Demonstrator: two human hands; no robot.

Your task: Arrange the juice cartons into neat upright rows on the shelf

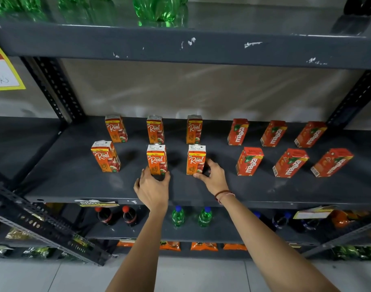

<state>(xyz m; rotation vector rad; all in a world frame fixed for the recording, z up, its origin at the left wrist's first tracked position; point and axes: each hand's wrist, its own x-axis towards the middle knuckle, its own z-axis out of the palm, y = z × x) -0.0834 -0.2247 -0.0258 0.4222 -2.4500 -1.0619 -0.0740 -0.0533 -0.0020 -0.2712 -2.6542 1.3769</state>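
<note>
Several orange "Real" juice cartons stand upright in two rows on the dark grey shelf (75,182). My left hand (152,186) grips the base of the front middle Real carton (156,158). My right hand (213,175) wraps its fingers around the lower part of the front right Real carton (196,159). A third front carton (105,157) stands to the left, turned slightly. Behind them stand three more Real cartons (155,129). To the right, red "Maaza" cartons (249,161) stand in two rows of three.
The shelf above (180,45) holds green bottles (159,7) and hangs low over the cartons. Below are cola bottles (128,214), green soda bottles (204,217) and orange snack packets (203,246). A slotted upright post (54,87) stands at the back left.
</note>
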